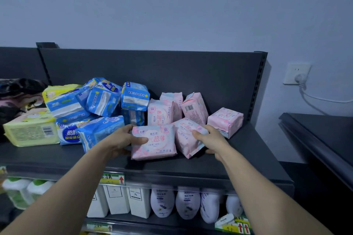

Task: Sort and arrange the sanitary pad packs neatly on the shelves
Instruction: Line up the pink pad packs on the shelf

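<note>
- Here, a flat pink plastic sanitary pad pack [155, 144] is gripped at its left edge by the left hand [125, 139], the thumb laid across its front; it lies near the front of the dark grey metal shelf [248, 160]
- A second pink pack [186, 139], tilted and touching the first, is grasped from the right by the right hand [213, 139], fingers curled over its top
- More pink packs [194, 108] are jumbled just behind
- A heap of blue packs [103, 101] is piled to their left, with a pale yellow pack [31, 129] beside it
- White bottles [187, 203] are lined up on the level below
</note>
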### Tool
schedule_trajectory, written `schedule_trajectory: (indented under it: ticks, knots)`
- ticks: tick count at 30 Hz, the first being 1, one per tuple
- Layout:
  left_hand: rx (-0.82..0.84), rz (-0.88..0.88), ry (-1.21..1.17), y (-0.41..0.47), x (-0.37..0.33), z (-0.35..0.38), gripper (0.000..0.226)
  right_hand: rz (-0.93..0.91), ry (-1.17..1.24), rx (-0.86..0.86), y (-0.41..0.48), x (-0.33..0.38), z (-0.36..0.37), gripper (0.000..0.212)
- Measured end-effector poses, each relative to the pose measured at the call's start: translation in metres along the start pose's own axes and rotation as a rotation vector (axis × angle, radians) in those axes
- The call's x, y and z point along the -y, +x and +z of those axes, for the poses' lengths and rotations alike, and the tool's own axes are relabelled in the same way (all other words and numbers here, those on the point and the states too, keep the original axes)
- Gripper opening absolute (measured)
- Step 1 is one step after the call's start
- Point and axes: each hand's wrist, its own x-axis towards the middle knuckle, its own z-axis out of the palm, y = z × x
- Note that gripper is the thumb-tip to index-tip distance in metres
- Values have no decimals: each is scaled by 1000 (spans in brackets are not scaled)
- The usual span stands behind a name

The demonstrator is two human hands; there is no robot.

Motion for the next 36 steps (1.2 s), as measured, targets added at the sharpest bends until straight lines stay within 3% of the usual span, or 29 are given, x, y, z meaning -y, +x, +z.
schedule_trajectory:
  ticks: [4, 6, 10, 12, 15, 28, 36]
  knots:
    - [-26, 16, -58, -5, 1, 8, 50, 19, 274, -168, -9, -5, 10, 51]
    - [-34, 23, -104, -8, 2, 12, 50, -9, 326, -277, -16, -8, 12, 46]
    - [-19, 56, -169, -12, 4, 24, 50, -161, 101, -466, -31, -9, 10, 29]
    - [-6, 70, -191, -14, 5, 30, 49, -223, -91, -507, -39, -11, 11, 33]
    - [-1, 88, -232, -18, 6, 36, 45, -235, -169, -472, -50, -14, 12, 42]
    - [263, 193, -341, -31, 1, 69, 47, -276, 108, -873, -121, -31, -18, 36]
    - [465, 220, -420, -65, 6, 124, 40, -342, 170, -1241, -192, -54, -53, 37]
